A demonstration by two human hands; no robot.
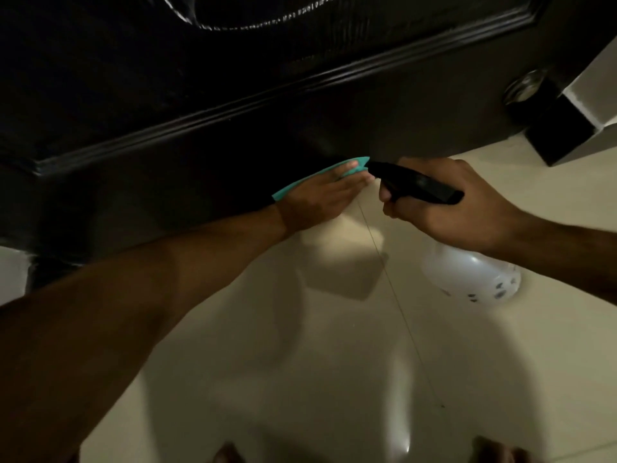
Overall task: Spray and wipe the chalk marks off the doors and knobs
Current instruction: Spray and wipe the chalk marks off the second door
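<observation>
The left arm is reaching far forward from the near left, almost straight, with the left hand (317, 197) lying flat, its back toward the camera. Its fingers are stretched out and pressing a teal cloth (357, 162) against the low edge of the dark door (200, 95); the cloth is showing along the far side of the hand and past the fingertips. The fingers are staying straight on the cloth, not curling round it.

The right arm is coming in from the right, bent at the wrist. The right hand (454, 208) is clenching the neck of a spray bottle (467, 275), with one finger lying at the trigger under the black spray head (417, 183). The nozzle is pointing left, its tip just beside the cloth's corner. The bottle's white body is hanging below the hand over the pale tiled floor (300, 362).

White chalk marks (267, 21) are showing on the raised door panel, far up and well apart from the cloth. A metal knob (524, 85) is sitting at the door's right edge.
</observation>
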